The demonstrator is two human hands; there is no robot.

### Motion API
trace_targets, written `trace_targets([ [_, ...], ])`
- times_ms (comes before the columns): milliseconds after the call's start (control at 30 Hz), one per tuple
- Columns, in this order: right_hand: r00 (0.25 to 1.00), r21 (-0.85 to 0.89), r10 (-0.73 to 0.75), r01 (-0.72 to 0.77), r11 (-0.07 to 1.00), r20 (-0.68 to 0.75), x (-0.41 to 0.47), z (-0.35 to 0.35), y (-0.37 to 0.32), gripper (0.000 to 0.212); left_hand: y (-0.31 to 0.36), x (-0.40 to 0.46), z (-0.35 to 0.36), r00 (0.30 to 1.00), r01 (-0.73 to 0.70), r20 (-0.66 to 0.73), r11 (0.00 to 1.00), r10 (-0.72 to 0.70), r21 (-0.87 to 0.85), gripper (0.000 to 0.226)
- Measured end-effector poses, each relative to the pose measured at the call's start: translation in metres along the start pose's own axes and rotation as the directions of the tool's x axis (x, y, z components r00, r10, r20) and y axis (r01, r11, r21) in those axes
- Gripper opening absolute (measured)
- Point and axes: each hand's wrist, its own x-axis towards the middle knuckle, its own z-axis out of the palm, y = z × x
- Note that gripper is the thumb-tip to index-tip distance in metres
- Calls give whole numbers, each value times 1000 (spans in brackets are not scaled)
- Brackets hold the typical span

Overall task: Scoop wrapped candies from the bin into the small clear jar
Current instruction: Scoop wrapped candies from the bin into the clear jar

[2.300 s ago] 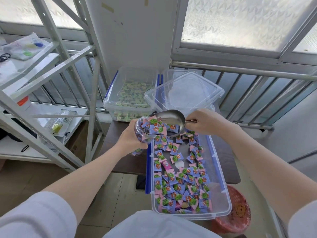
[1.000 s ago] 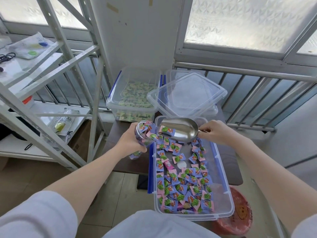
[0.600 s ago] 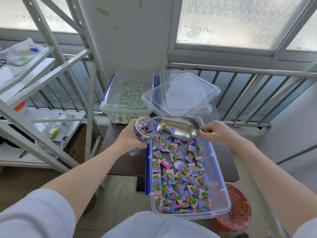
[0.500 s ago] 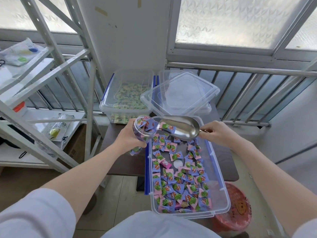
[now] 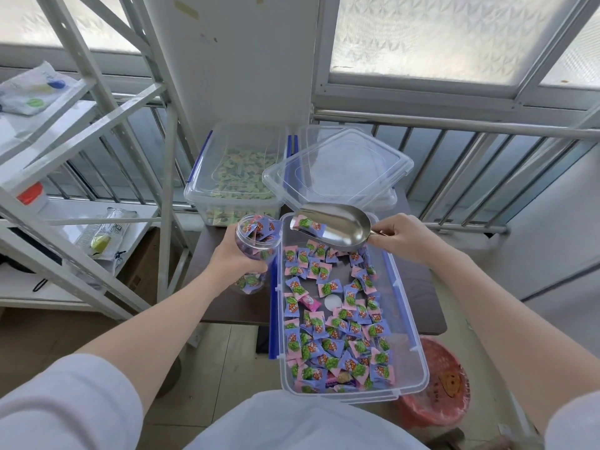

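My left hand (image 5: 232,261) grips a small clear jar (image 5: 258,243), upright and filled to its mouth with purple-and-pink wrapped candies, just left of the bin. My right hand (image 5: 397,237) holds the handle of a metal scoop (image 5: 337,227) over the bin's far end, its lip pointing left toward the jar, a short gap away. Two candies (image 5: 308,224) lie at the scoop's lip. The long clear bin (image 5: 409,319) with blue clips holds several loose wrapped candies (image 5: 328,323) on its floor.
Behind the bin stand a lidded clear box of green-and-yellow candies (image 5: 240,177) and a loose clear lid (image 5: 337,168) on another box. A white metal rack (image 5: 87,125) stands left, a window railing (image 5: 470,134) behind, a red basket (image 5: 438,394) lower right on the floor.
The scoop was pressed to the tilted jar's mouth with candies sliding in; now the jar stands more upright and the scoop has drawn back right, nearly empty.
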Motion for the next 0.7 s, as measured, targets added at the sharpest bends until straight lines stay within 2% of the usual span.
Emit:
trace_targets([
  [267,1000,21,10,-11,1000,6,1,-3,-23,23,-9,0,-1,997,43,-70,998,-40,46,97],
  [333,1000,7,23,-23,1000,-5,2,-2,-26,26,-11,0,0,994,54,-95,996,-47,65,94],
  [433,999,4,43,-43,999,-9,3,1,-28,29,-12,1,1,993,82,-91,997,-81,2,86],
  [567,998,17,53,-53,998,24,-2,2,-28,22,-42,20,2,989,69,-134,998,-67,6,92],
  [700,993,7,108,-109,994,55,-7,8,-17,26,-67,30,6,984,101,-147,995,-100,-5,93],
])
